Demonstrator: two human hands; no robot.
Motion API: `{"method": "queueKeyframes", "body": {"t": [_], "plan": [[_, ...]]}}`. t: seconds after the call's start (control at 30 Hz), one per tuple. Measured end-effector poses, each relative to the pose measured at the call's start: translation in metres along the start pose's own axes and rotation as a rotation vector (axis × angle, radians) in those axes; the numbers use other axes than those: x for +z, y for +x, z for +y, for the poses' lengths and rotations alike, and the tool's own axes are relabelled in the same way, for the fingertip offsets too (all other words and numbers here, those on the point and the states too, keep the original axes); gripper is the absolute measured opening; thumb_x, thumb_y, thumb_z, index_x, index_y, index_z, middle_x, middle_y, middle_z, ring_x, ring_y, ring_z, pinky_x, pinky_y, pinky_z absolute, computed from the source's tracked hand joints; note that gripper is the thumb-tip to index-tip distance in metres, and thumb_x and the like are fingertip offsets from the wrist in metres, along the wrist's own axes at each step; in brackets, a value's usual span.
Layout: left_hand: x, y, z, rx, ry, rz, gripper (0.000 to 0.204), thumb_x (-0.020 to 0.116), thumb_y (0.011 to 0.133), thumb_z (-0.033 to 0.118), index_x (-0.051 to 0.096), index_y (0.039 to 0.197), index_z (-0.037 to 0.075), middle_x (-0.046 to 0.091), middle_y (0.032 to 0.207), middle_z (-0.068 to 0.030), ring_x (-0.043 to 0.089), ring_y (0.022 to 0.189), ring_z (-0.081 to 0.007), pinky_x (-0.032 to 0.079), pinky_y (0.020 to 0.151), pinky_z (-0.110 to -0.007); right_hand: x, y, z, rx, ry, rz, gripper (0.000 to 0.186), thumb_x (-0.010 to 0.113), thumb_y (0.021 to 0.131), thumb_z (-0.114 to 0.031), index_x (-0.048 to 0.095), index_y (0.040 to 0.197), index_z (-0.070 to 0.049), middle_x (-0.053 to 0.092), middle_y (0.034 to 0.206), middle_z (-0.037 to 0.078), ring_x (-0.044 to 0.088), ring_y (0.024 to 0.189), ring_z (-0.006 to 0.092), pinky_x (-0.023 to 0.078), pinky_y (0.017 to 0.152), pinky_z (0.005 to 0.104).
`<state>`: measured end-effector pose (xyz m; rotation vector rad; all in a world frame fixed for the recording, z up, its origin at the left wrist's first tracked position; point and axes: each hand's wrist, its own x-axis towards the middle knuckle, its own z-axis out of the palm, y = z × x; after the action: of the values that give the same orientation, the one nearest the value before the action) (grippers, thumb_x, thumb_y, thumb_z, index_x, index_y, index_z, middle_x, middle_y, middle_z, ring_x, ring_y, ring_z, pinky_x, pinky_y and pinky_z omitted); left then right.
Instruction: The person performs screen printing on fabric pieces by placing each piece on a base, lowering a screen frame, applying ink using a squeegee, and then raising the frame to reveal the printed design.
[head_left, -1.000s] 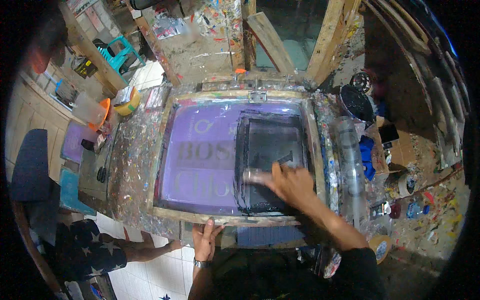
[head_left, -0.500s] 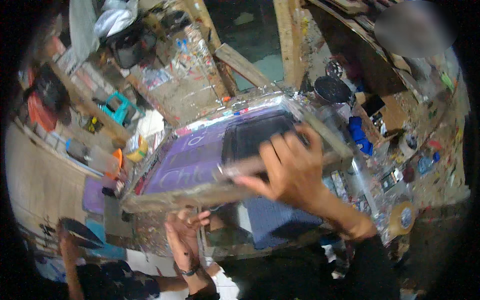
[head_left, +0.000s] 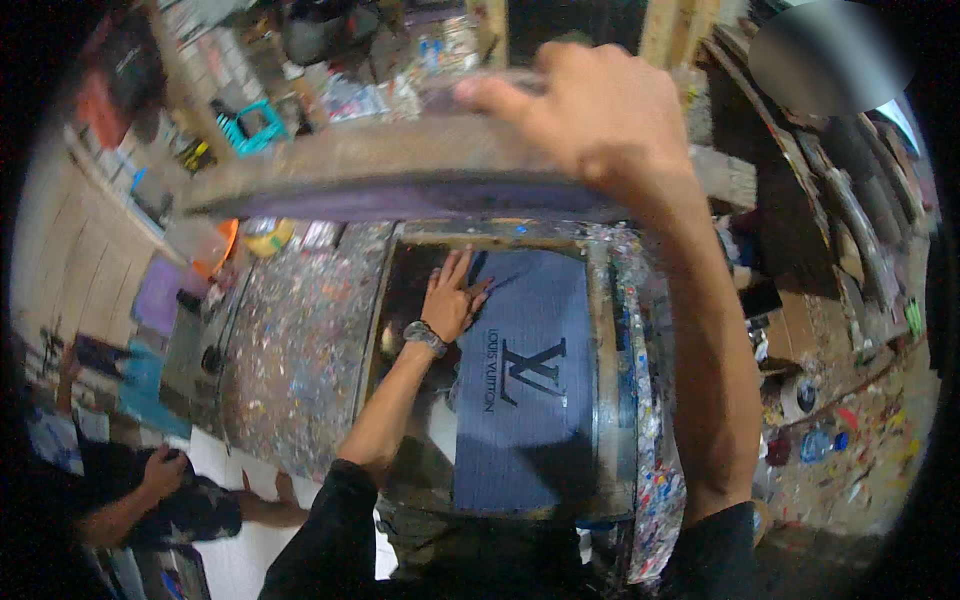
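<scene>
The wooden screen frame with purple mesh is raised across the upper middle. My right hand is closed on its near edge. Below, a blue-grey ribbed sheet with a black printed logo and lettering lies inside the framed bed of the bench. My left hand, with a watch at the wrist, lies on the sheet's upper left edge, fingers spread and holding nothing.
A paint-spattered worktop extends left, with a yellow tub and an orange container. A co-worker's hand shows at lower left. A cardboard box and plastic bottle are at right, a turquoise stool behind.
The screen has risen up and away from me with my right hand on it, uncovering the printed sheet. My left hand has moved from below the frame's front edge forward onto the sheet.
</scene>
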<state>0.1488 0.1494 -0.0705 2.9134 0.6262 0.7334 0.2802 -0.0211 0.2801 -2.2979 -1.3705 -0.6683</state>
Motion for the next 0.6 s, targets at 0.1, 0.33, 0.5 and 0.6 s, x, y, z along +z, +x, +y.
{"method": "queueKeyframes", "body": {"t": [0.1, 0.33, 0.5, 0.6], "plan": [[-0.052, -0.021, 0.033, -0.505, -0.542, 0.231, 0.028, 0.058, 0.096, 0.021, 0.066, 0.113, 0.001, 0.070, 0.096, -0.0215, 0.068, 0.089, -0.0357, 0.051, 0.079, -0.039, 0.003, 0.025, 0.021, -0.010, -0.023, 0.043, 0.082, 0.051, 0.079, -0.077, 0.074, 0.088, 0.001, 0.069, 0.088, 0.027, 0.069, 0.090, 0.0396, 0.055, 0.079, 0.0477], [-0.192, -0.261, -0.102, -0.863, -0.345, 1.175, 0.035, 0.052, 0.101, 0.015, 0.057, 0.124, -0.010, 0.067, 0.111, -0.0175, 0.062, 0.101, -0.0233, 0.048, 0.092, -0.033, 0.008, 0.043, 0.031, -0.073, -0.020, 0.013, 0.076, 0.047, 0.087, -0.068, 0.065, 0.112, 0.001, 0.066, 0.105, 0.027, 0.063, 0.103, 0.0400, 0.047, 0.090, 0.0467], [-0.258, -0.338, -0.131, -0.991, 0.273, 0.840, 0.058, 0.060, 0.093, 0.016, 0.037, 0.143, -0.001, 0.049, 0.137, -0.0270, 0.050, 0.124, -0.0395, 0.041, 0.103, -0.044, 0.018, 0.024, 0.033, 0.020, -0.074, 0.086, 0.074, 0.047, 0.092, -0.061, 0.058, 0.129, 0.002, 0.062, 0.122, 0.026, 0.058, 0.116, 0.0395, 0.043, 0.099, 0.0439], [-0.238, -0.225, -0.029, -0.783, 0.015, 0.931, 0.051, 0.065, 0.089, 0.018, 0.048, 0.133, -0.001, 0.051, 0.133, -0.0246, 0.051, 0.123, -0.0359, 0.044, 0.100, -0.043, 0.005, -0.021, 0.020, 0.081, -0.092, 0.064, 0.074, 0.051, 0.092, -0.058, 0.056, 0.131, 0.005, 0.060, 0.124, 0.028, 0.056, 0.119, 0.0402, 0.042, 0.100, 0.0432]]}}
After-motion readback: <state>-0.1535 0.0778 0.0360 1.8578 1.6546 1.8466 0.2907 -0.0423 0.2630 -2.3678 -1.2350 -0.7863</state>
